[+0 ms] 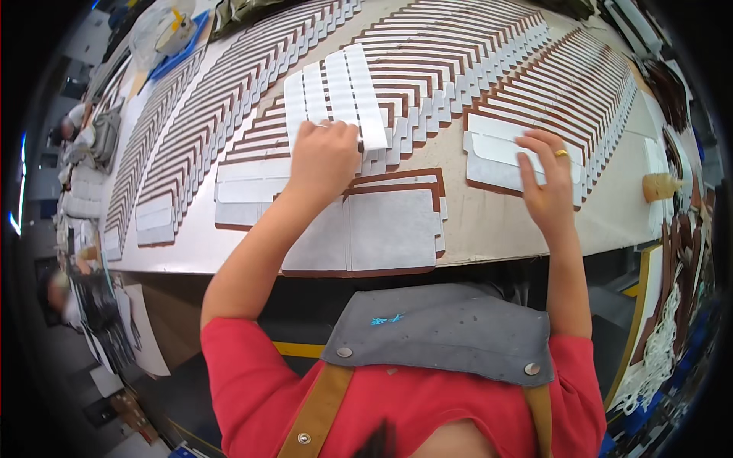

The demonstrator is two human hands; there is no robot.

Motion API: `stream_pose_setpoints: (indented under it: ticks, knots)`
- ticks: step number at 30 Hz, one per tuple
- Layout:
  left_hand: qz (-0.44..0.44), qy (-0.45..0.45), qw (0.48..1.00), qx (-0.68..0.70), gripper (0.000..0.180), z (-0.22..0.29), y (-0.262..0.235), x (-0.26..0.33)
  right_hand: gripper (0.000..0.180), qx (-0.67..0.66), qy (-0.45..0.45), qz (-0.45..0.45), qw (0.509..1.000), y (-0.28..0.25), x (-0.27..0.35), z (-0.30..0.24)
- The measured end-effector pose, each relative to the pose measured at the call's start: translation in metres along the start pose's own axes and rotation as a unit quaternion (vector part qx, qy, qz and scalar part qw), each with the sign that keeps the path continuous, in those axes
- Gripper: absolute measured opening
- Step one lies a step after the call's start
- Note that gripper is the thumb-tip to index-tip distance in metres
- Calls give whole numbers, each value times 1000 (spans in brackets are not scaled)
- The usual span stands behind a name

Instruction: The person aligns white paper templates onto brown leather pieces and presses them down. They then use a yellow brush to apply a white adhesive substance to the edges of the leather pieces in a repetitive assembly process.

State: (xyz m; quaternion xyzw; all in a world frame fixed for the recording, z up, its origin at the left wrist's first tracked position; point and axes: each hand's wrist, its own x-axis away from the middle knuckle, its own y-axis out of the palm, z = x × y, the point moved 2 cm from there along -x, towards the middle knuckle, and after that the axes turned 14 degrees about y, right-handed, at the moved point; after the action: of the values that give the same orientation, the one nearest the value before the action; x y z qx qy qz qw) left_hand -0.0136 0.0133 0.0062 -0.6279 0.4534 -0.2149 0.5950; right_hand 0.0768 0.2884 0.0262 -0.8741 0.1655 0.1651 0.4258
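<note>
My left hand is closed at the lower edge of a white sheet split by dashed slits into long strips. The sheet lies tilted over the middle rows of brown-edged panels; its gripped edge is partly hidden by my fingers. My right hand, a yellow ring on one finger, has its fingers apart over the nearest panel of the right row. Across that panel lies a white strip, its right end beside my fingertips. Larger grey-white panels with brown edges lie at the table's front edge.
Overlapping panels run in several slanting rows across the pale table. A blue tray with a clear tub stands far left. A small yellowish bottle and brown strips are at the right edge. Other people are at far left.
</note>
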Motion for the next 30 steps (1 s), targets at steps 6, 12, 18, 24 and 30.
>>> stream_pose_setpoints:
  ticks: [6, 12, 18, 24, 30]
  knots:
    - [285, -190, 880, 330, 7, -22, -76, 10, 26, -238, 135, -111, 955, 47, -5, -28]
    - [346, -213, 750, 521, 12, -7, -111, 41, 40, -490, 334, -168, 788, 99, -17, -35]
    - [371, -227, 680, 590, 12, 1, -109, 72, 29, -560, 325, -118, 752, 78, -10, -40]
    - [354, -337, 720, 493, 14, 16, -70, 125, 37, -461, 280, -145, 829, 62, 31, -50]
    - [187, -311, 873, 327, 12, 42, -37, 170, 39, -307, 216, -228, 899, 62, 93, -50]
